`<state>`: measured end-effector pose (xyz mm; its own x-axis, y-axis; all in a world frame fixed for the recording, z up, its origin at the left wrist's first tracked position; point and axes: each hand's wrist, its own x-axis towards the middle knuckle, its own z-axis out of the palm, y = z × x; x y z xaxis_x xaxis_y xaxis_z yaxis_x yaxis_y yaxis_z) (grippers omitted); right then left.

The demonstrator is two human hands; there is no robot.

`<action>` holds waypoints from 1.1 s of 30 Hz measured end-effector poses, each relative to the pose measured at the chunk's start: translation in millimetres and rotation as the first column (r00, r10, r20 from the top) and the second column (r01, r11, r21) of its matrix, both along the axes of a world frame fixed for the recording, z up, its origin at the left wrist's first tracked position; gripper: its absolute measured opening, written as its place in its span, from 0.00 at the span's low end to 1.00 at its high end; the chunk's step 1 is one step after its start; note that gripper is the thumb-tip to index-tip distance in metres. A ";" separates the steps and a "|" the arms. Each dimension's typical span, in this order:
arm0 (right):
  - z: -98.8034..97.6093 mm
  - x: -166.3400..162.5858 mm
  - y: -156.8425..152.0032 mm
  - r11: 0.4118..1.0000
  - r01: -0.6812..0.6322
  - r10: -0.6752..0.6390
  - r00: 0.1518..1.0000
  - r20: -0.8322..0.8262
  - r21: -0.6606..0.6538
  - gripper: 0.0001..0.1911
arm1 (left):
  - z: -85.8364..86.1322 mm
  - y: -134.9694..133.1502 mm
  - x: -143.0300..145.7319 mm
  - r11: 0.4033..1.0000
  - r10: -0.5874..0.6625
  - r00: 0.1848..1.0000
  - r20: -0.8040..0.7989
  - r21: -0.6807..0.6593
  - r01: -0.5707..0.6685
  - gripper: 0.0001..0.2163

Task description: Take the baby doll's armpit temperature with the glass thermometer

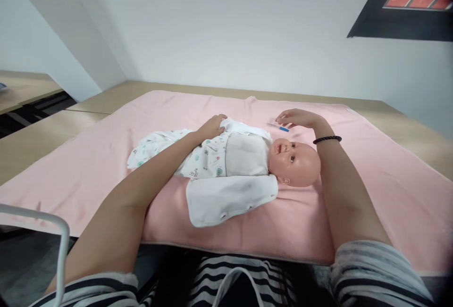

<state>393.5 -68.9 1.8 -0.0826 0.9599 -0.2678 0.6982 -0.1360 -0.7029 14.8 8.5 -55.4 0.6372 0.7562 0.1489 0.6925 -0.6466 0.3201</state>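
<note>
**Reaching across the doll with both hands**

My 2 hands are out over a baby doll (293, 163) that lies on its back on a pink blanket (371, 175), head toward my right. The blanket is spread over a pale wooden surface (42, 142).

My left hand (212, 127) rests on the far side of the doll's printed wrap (203, 156), at about chest height. Its fingers (221, 118) are loosely bent over the cloth and lie on it rather than clutching it. 1 white flap (230, 198) of the wrap is folded open toward me and lies flat on the blanket.

My right hand (297, 118) arches over the blanket just beyond the doll's head, with a black bead bracelet (327, 139) on the wrist. Its fingers (283, 119) droop half open with nothing gripped in them. They hang right above a thin stick with a blue end (279, 127), which lies on the blanket near the doll's shoulder. From this angle I cannot tell whether the tips touch it.
</note>
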 end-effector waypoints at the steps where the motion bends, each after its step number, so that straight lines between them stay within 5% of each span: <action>1: 2.4 -8.9 -0.9 0.999 -0.051 0.051 0.999 -0.011 -0.018 0.16 | 0.9 -0.6 0.3 0.999 -0.041 0.998 0.037 0.036 0.040 0.25; 6: 1.9 -38.1 -1.4 0.905 -0.376 0.351 0.924 -0.149 -0.199 0.26 | 3.6 -1.0 0.2 0.966 -0.244 0.955 0.171 0.132 0.223 0.24; 11: -4.4 -29.2 -0.2 0.851 -0.486 0.420 0.857 -0.298 -0.199 0.28 | 2.8 -0.1 -0.2 0.985 -0.164 0.970 0.182 -0.031 0.172 0.20; 15: -6.5 -30.7 -1.5 0.843 -0.511 0.429 0.827 -0.364 -0.168 0.29 | 9.5 -7.9 2.0 0.992 -0.080 0.934 0.347 -0.064 0.108 0.21; 23: -9.6 -46.1 8.6 0.835 -0.529 0.468 0.828 -0.308 -0.152 0.24 | 36.6 -10.9 -2.7 0.985 0.119 0.644 0.755 -0.172 0.020 0.11; 27: 12.8 -35.5 -5.2 0.852 -0.519 0.512 0.794 -0.327 0.073 0.25 | 52.5 -9.6 -15.4 0.957 0.141 0.626 0.767 -0.268 0.112 0.19; 30: 41.4 -34.4 -26.6 0.760 -0.626 0.650 0.728 -0.216 0.176 0.25 | 68.2 -15.3 -25.9 0.937 0.074 0.709 0.702 -0.292 0.191 0.25; 33: 70.9 -42.1 -50.1 0.671 -0.727 0.737 0.676 -0.027 0.146 0.26 | 88.1 -26.6 -35.5 0.945 -0.045 0.743 0.667 -0.213 0.248 0.23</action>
